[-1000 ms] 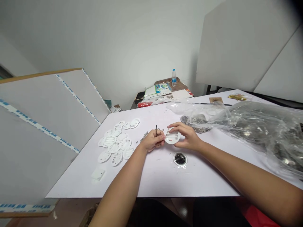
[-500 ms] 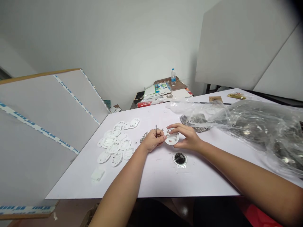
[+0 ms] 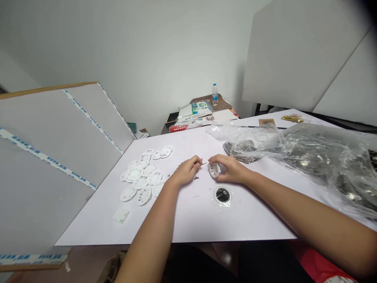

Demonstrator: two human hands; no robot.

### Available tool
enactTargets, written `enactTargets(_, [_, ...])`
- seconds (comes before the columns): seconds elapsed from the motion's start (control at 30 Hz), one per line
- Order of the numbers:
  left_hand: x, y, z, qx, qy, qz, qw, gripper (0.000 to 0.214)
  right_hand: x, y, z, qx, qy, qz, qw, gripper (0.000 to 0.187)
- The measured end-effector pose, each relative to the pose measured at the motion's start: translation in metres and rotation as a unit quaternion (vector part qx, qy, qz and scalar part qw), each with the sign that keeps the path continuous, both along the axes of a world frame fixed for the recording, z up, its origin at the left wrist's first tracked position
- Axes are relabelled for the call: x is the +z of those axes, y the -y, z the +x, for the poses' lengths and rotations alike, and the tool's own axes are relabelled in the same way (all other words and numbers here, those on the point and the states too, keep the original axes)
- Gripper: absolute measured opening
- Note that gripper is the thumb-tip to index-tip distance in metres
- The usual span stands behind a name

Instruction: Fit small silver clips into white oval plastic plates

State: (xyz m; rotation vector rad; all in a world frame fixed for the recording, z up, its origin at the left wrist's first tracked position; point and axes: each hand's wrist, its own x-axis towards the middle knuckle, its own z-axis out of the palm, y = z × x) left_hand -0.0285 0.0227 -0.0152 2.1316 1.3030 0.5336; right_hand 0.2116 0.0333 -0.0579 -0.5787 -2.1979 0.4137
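My right hand grips a round white slotted disc by its edges, tilted above the table. Facing it is my left hand, its fingers closed on a thin dark stick that points toward the disc. I cannot make out the stick's exact kind. Small metallic pieces lie partly hidden behind the left hand, and a few small dark bits sit just below it. Nearer to me is a black round piece with a pale rim on clear film.
Several similar white discs are heaped at left, with a white square piece nearer the front edge. Clear plastic bags of shiny pieces fill the right side. A water bottle stands behind; a white panel borders the left.
The white disc has been turned so that it shows more edge-on. The stick has swung from upright to pointing right, and my left hand has drawn slightly away from the disc.
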Motion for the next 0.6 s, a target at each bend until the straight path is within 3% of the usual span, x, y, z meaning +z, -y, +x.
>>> enactTargets(0.17, [-0.0042, -0.0042, -0.001, -0.068, -0.07, 0.021, 0.995, 0.019, -0.0056, -0.002, -0.0007, -0.002, 0.024, -0.026, 0.999, 0.05])
enactTargets(0.3, [-0.0074, -0.0048, 0.0009, -0.079, -0.102, 0.066, 0.989, 0.022, -0.0063, -0.0021, -0.0012, -0.009, 0.03, -0.032, 0.999, 0.049])
enactTargets(0.6, [-0.0074, -0.004, 0.0007, -0.079, -0.107, 0.088, 0.987, 0.022, -0.0065, -0.0023, -0.0021, -0.013, 0.03, -0.041, 0.999, 0.048])
